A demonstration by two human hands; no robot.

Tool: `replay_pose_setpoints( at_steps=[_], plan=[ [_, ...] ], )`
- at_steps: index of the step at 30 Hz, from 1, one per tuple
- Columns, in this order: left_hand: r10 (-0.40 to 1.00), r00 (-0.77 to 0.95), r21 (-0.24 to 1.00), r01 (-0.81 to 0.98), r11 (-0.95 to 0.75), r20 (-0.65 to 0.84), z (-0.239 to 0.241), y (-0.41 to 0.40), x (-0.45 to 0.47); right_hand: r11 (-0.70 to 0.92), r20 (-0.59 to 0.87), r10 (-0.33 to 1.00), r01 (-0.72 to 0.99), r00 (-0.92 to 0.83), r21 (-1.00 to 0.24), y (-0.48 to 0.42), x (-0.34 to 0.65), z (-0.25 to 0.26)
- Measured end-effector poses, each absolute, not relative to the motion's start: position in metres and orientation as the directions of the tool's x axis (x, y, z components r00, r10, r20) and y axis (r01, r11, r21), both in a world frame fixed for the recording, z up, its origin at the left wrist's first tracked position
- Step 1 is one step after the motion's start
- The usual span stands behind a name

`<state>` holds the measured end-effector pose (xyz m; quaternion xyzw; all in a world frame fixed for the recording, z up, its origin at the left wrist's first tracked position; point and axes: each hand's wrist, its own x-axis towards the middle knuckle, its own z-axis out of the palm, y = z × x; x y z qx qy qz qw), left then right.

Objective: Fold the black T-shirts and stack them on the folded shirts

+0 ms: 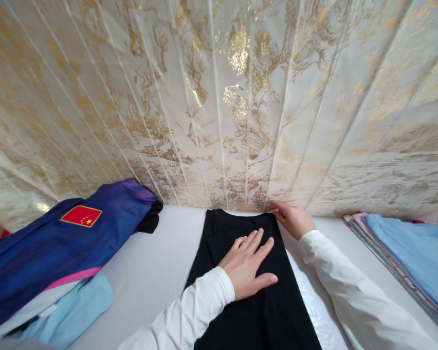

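A black shirt, folded lengthwise into a long panel, lies on the white surface in front of me. Its curved, neckline-like edge faces the curtain. My left hand rests flat on the upper part of the cloth, fingers spread and thumb out to the side. At the shirt's far right corner is my right hand, its thumb and fingers pinched together on the edge of the fabric. The tips of those fingers are partly hidden. Both arms wear white sleeves.
A pale curtain with gold print hangs right behind the white surface. To the left lies a heap with a dark blue garment bearing a red flag patch, above a light blue cloth. Folded clothes are stacked at right.
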<state>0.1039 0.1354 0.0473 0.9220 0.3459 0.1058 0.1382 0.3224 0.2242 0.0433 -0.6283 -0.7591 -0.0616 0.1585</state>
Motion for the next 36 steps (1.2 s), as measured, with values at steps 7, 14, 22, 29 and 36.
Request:
replay_pose_setpoints(
  at_steps=[7,14,22,29,36],
  plan=[
    [0.774,0.621,0.247,0.736,-0.63,0.121,0.041,0.136,0.096,0.391,0.422,0.861,0.9,-0.283,-0.195,0.196,0.32,0.025],
    [0.835,0.537,0.19,0.813,-0.55,0.122,0.035,0.133,0.094,0.361,0.298,0.9,0.927,-0.319,-0.099,0.192,0.287,0.002],
    [0.898,0.421,0.111,0.893,-0.435,0.128,0.047,0.13,0.05,0.396,0.404,0.855,0.913,-0.326,-0.101,0.17,0.283,0.014],
    [0.939,0.31,0.087,0.942,-0.325,0.146,0.028,0.141,0.035,0.408,0.267,0.894,0.901,-0.36,-0.148,0.149,0.253,0.007],
    [0.956,0.253,0.059,0.963,-0.264,0.146,0.035,0.137,0.035,0.325,0.085,0.946,0.927,-0.314,-0.189,0.145,0.255,0.032]
  ],
)
